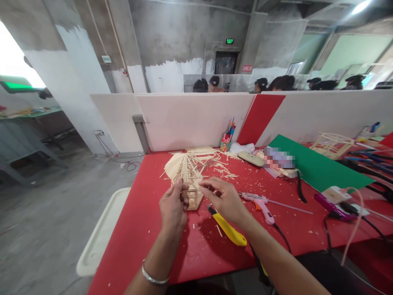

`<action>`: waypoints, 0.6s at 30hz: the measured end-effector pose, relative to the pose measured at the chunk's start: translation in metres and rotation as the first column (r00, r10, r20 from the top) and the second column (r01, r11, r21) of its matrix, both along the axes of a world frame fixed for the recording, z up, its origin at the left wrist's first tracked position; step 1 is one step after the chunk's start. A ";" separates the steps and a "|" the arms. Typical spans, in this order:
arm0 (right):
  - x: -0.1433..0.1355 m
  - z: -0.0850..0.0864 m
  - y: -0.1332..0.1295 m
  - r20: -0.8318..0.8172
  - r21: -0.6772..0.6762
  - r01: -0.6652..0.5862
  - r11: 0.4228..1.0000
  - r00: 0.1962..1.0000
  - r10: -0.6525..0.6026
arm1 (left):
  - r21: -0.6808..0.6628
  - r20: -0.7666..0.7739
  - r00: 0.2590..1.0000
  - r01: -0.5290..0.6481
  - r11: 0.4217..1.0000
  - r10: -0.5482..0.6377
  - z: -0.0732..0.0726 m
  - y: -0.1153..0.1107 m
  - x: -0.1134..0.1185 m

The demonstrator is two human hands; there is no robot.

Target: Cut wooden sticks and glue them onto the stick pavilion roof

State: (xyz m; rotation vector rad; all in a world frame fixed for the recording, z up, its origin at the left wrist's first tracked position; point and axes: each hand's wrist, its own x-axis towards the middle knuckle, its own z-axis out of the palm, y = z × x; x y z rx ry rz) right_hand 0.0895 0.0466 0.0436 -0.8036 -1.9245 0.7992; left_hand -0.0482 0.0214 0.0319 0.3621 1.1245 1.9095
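Note:
A small model of thin wooden sticks stands on the red table in front of me. My left hand is closed on its left side, thumb on top and fingers curled round behind. On the other side, my right hand is pinched at the model's upper right edge; whatever lies between those fingertips is too small to make out. Under my right wrist rests a yellow utility knife. To the right of that hand a pink glue gun lies on its side, with a glue stick out of its back.
Loose wooden sticks fan out behind the model. Farther back stand a pen cup, a beige case and a green board. A purple power strip with cables lies at right. A white partition borders the table.

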 end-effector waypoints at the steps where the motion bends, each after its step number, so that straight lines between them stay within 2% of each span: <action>1: 0.000 -0.001 -0.001 0.002 0.000 0.000 1.000 1.000 0.000 | 0.003 -0.004 1.000 -0.004 1.000 0.004 0.001 -0.001 -0.001; 3: 0.004 -0.003 0.000 0.004 0.015 0.021 1.000 1.000 -0.021 | 0.012 -0.018 0.999 -0.027 1.000 0.027 0.003 -0.008 0.000; 5: 0.012 -0.006 0.007 0.054 0.041 0.098 0.994 0.994 -0.100 | 0.022 -0.054 0.996 -0.064 0.998 0.065 0.000 -0.021 0.003; 7: 0.024 -0.010 0.021 0.193 0.072 0.224 0.972 0.953 -0.234 | 0.025 -0.152 0.984 -0.092 0.995 0.095 -0.008 -0.037 0.010; 9: 0.037 -0.016 0.040 0.355 0.091 0.328 0.940 0.872 -0.338 | -0.022 -0.316 0.948 -0.028 0.999 0.020 -0.022 -0.049 0.020; 11: 0.048 -0.025 0.061 0.465 0.074 0.347 0.935 0.817 -0.340 | -0.133 -0.490 0.864 0.062 0.989 -0.120 -0.039 -0.052 0.030; 13: 0.054 -0.036 0.078 0.562 0.045 0.298 0.953 0.781 -0.271 | -0.158 -0.635 0.750 0.111 0.981 -0.187 -0.057 -0.046 0.037; 15: 0.054 -0.047 0.089 0.644 0.018 0.228 0.974 0.742 -0.185 | -0.161 -0.739 0.643 0.123 0.979 -0.202 -0.071 -0.034 0.040; 18: 0.047 -0.059 0.099 0.720 -0.004 0.142 0.990 0.687 -0.096 | -0.193 -0.836 0.501 0.118 0.974 -0.226 -0.083 -0.016 0.038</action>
